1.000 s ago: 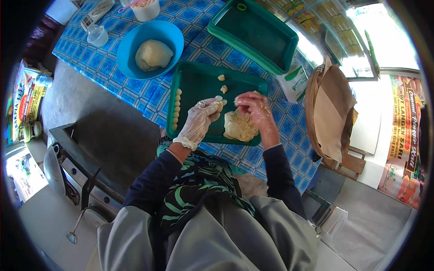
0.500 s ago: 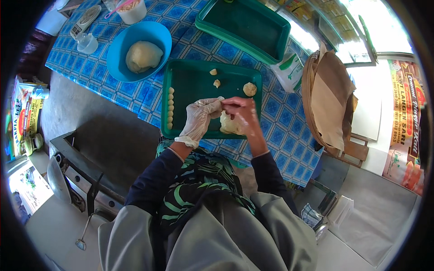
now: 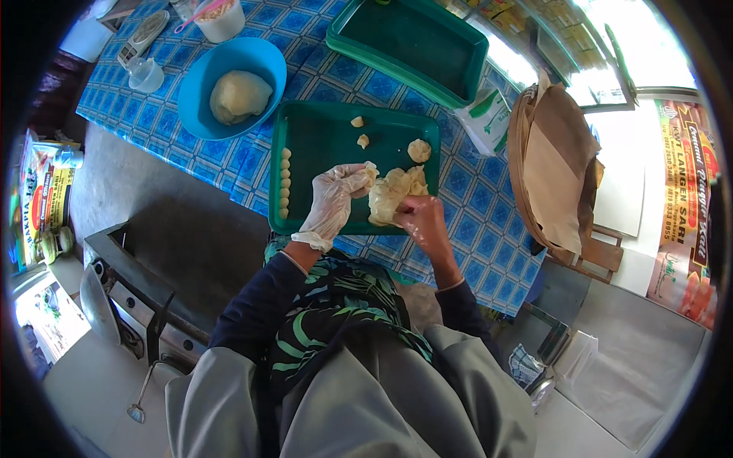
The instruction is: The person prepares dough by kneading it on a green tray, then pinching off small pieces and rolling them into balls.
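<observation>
Over the green tray (image 3: 305, 122), my gloved left hand (image 3: 333, 198) pinches a small piece of pale dough (image 3: 371, 172) between thumb and fingertips. To its right, my bare, shiny right hand (image 3: 424, 221) has its fingers closed on the near edge of a soft, crumpled lump of dough (image 3: 388, 195). The lump rests on the tray's right side. Beyond it lies a rounded dough ball (image 3: 419, 150). Two small dough bits (image 3: 363, 141) sit farther back in the tray. Small dough balls (image 3: 285, 183) form a row along its left wall.
A blue basin (image 3: 267, 55) holding a large dough mass (image 3: 240, 98) stands back left. Behind it are a white tub (image 3: 223, 27), a clear cup (image 3: 146, 78) and a scale (image 3: 145, 34). Stacked green trays (image 3: 397, 72), a plastic bag (image 3: 485, 122) and a paper-lined woven tray (image 3: 557, 153) lie beyond and right.
My right hand has moved away from my left, down and right to the dough lump, and closed on its edge. My left hand stays nearly in place with the small piece.
</observation>
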A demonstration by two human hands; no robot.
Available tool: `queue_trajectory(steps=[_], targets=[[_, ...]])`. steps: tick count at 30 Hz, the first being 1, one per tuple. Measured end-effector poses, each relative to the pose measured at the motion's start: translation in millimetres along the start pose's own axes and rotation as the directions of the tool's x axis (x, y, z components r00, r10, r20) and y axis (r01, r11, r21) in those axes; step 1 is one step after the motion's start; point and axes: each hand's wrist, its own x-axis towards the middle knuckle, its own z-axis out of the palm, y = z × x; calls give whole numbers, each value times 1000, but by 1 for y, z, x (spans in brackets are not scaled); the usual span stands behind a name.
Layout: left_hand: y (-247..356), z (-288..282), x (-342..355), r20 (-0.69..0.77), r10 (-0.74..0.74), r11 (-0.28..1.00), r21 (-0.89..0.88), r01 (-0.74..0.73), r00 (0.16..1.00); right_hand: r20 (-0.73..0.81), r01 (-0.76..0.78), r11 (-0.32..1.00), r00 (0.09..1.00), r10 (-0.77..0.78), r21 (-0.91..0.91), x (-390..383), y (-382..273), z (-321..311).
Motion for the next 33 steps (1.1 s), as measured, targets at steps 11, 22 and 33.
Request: queue_trajectory(steps=[11, 22, 33], targets=[[12, 2, -3, 139, 32, 998, 43, -38, 990, 155, -297, 562, 945, 286, 772, 47, -40, -3], [16, -14, -5, 175, 10, 998, 65, -22, 984, 231, -408, 612, 908, 349, 677, 57, -38, 20], [24, -10, -7, 20, -105, 993, -42, 106, 994, -236, 337, 871, 935, -265, 358, 42, -10, 52]])
